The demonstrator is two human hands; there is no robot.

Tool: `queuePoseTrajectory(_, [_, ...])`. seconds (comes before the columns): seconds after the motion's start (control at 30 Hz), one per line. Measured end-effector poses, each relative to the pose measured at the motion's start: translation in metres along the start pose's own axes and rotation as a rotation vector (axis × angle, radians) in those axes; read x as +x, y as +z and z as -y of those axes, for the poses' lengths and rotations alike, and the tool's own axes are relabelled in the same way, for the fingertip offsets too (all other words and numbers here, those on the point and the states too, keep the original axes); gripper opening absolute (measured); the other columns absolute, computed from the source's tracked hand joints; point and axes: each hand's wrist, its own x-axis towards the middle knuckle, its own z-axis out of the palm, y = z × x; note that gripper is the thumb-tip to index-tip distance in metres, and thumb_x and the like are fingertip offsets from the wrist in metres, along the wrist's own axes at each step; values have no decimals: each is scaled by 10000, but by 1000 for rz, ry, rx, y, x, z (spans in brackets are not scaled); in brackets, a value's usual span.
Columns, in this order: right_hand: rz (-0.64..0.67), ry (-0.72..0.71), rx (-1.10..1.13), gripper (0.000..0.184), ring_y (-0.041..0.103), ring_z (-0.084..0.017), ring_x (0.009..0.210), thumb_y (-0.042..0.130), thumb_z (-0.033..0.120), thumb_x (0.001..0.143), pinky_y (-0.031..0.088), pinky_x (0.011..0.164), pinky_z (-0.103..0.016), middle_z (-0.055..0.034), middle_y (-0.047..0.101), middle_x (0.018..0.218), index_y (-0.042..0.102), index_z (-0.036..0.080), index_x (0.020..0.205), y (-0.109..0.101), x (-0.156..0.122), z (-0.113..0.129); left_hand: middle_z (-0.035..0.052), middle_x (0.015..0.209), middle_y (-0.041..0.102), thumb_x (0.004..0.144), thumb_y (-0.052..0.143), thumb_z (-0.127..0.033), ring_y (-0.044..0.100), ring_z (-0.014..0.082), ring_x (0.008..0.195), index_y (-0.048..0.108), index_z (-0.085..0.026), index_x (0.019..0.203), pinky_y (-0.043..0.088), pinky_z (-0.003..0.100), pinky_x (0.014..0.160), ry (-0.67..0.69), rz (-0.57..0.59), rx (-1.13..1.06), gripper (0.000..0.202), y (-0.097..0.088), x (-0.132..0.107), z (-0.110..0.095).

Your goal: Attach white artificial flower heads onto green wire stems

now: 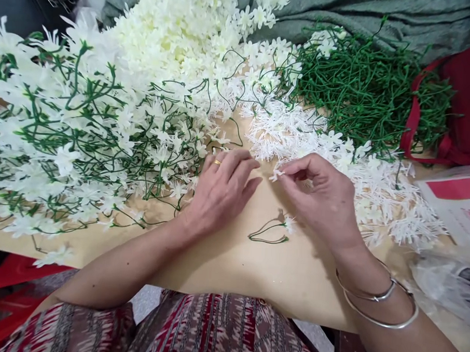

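The right hand (327,201) pinches a small white flower head (276,174) in a closed grip just above the surface (223,258), while the left hand (222,191) rests beside it, fingers loose and empty, near a green stem (265,233), so fitting blossom to stem seems in hand and would need precise alignment.

- Light: bright, even, diffuse; source not visible.
- Shadows: soft, short, on the table (231,264) beneath both forearms and under the right hand (323,200).
- White flowers (179,33) at top overexposed, petal detail lost.
- Wide-angle bending at edges; table rim curves.
- Focus sharp centrally; corners slightly soft.
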Motion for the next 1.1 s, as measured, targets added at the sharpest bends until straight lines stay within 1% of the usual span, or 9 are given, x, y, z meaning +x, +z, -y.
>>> queuePoseTrajectory(0.13, [115,39,105,106,642,-175,689,729,253,893,552,701,-339,18,675,715,669,268,806,3,-3,5,72,1099,783,1085,573,-297,742,182,1004,657,-201,1180,575,307,892,-18,-44,-375,159,8,-5,-11])
queuePoseTrajectory(0.3, [146,52,177,69,678,-182,718,719,319,936,553,705,-343,-1,727,777,725,263,895,-6,0,6,39,906,786,1037,662,-322,726,147,805,715,-204,1007,578,272,750,-269,-55,-684,133,11,-5,-15])
queuePoseTrajectory(0.43, [32,-102,-88,119,711,-231,820,676,279,957,544,809,-403,-31,762,878,727,271,851,-21,9,0,56,940,785,982,724,-359,736,142,810,711,-186,966,613,278,787,-462,-29,-956,174,15,-7,-18])
queuePoseTrajectory(0.5, [123,-197,-242,110,700,-257,836,679,275,949,519,819,-434,-48,751,893,745,274,861,-27,12,-7,48,945,776,955,749,-342,741,133,827,705,-182,969,620,268,816,-497,-6,-1052,166,19,-8,-19])
queuePoseTrajectory(0.57, [245,-257,-321,83,688,-277,865,688,274,938,512,801,-442,-64,736,910,763,277,902,-28,14,-16,35,944,765,945,750,-322,737,120,834,708,-184,1010,618,252,821,-508,9,-1109,158,23,-9,-20])
queuePoseTrajectory(0.67, [273,-320,-441,146,655,-291,888,621,233,966,505,794,-454,-92,700,905,756,261,920,-23,15,-26,27,939,756,934,759,-338,728,113,821,710,-187,1009,621,248,814,-533,3,-1137,176,27,-9,-21])
queuePoseTrajectory(0.8, [223,-374,-497,177,650,-295,914,568,194,983,510,850,-484,-106,698,937,690,243,864,-18,15,-25,8,890,741,937,766,-375,736,108,759,677,-192,963,621,244,752,-583,-24,-1155,205,27,-7,-20])
queuePoseTrajectory(0.93, [94,-415,-319,135,708,-298,1038,624,183,958,523,968,-509,-80,762,1045,631,279,863,-19,11,-9,-16,854,727,961,746,-402,776,115,782,660,-205,970,617,225,735,-635,-66,-1171,216,27,-6,-19])
queuePoseTrajectory(1.1, [16,-155,3,131,728,-236,906,735,207,931,564,896,-430,-12,769,921,679,309,871,-14,0,5,1,910,763,985,725,-454,801,144,848,660,-220,990,653,270,801,-673,-96,-1133,243,30,-7,-17])
